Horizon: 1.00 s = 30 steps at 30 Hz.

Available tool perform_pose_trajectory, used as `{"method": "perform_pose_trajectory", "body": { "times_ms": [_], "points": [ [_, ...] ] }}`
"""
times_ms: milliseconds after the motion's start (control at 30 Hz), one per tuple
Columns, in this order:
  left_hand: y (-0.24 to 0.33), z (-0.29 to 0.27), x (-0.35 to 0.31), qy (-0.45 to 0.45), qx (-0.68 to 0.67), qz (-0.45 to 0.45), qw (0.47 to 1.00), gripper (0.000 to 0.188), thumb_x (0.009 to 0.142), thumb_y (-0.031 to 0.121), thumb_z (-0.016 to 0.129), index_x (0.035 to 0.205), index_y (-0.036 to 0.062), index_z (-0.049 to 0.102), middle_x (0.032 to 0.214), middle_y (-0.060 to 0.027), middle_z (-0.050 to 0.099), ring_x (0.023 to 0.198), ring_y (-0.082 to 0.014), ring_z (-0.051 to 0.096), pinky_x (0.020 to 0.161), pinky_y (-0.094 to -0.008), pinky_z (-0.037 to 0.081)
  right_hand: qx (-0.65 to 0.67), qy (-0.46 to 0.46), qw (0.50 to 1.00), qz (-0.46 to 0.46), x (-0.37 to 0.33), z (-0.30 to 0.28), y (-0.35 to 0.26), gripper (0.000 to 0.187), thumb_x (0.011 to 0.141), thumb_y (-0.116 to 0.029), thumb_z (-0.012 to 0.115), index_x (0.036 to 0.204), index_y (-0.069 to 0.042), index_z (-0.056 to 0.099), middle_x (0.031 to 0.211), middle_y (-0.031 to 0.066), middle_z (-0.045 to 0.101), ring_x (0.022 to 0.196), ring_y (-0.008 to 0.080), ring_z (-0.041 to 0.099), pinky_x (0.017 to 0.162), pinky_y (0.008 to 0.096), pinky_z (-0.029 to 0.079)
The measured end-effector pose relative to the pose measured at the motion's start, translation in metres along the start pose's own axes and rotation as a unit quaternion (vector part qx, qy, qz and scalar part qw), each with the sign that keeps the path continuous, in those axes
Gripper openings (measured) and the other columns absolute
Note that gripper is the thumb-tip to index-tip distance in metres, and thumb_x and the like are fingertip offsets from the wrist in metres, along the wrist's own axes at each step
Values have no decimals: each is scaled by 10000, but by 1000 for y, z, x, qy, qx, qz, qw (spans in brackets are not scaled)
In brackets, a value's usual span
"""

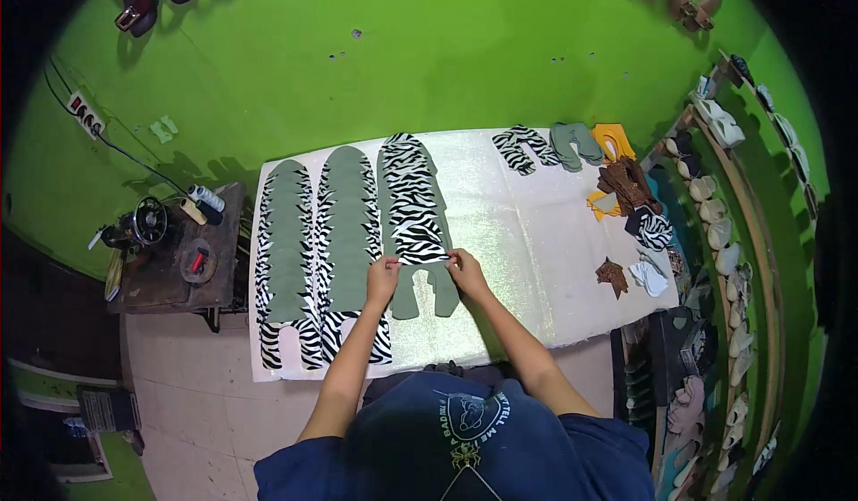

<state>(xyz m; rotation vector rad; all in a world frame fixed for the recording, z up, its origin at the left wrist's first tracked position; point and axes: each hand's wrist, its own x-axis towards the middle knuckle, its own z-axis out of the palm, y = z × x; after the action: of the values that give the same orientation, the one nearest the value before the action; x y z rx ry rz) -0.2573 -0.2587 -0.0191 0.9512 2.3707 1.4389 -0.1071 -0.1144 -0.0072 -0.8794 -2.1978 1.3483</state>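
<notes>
My left hand (383, 279) and my right hand (466, 274) pinch the two near corners of a zebra-print piece (419, 249). It lies at the near end of an overlapping column of zebra-print pieces (413, 188), which rests on grey-green ones. Just below my hands the two legs of a grey-green U-shaped piece (405, 300) show. To the left run two overlapping columns, a middle one (344, 224) and a far-left one (288, 233), with grey-green pieces over zebra-print ones. The zebra piece's far part merges with the column, so its outline is hard to tell.
The pale, shiny table (527, 295) bears small stacks of zebra, grey-green, yellow and brown pieces (626, 184) on its right. A sewing machine (147, 222) and thread cones (207, 200) stand on a wooden stand at left. Shoe racks (728, 260) line the right wall.
</notes>
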Motion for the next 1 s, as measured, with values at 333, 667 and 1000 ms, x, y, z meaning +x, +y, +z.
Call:
{"method": "perform_pose_trajectory", "body": {
  "times_ms": [333, 667, 1000],
  "points": [
    [0, 1, -9, 56, 45, 38, 997, 156, 713, 91, 635, 825, -14, 605, 747, -147, 591, 693, -282, 558, 657, -346, 437, -29, 26, 999, -38, -8, 9, -2, 254, 751, -50, 591, 992, 11, 535, 875, 120, 529, 820, 219, 519, 753, 294, 426],
    [12, 0, -15, 65, 42, 18, 997, 152, 707, 64, 630, 828, -18, 592, 767, -153, 571, 754, -306, 548, 683, -348, 436, -55, 43, 995, -75, -13, 10, -8, 278, 770, -62, 576, 1029, 5, 501, 969, 180, 502, 916, 312, 507, 814, 345, 415],
    [37, -10, -43, -26, 113, 28, 993, 345, 706, 45, 621, 1031, -2, 514, 1019, -176, 446, 927, -363, 494, 784, -386, 426, -78, 14, 995, -54, -43, 4, -32, 393, 765, -35, 570, 1120, 17, 408, 1077, 202, 400, 987, 352, 450, 871, 356, 389]
  ]
}}
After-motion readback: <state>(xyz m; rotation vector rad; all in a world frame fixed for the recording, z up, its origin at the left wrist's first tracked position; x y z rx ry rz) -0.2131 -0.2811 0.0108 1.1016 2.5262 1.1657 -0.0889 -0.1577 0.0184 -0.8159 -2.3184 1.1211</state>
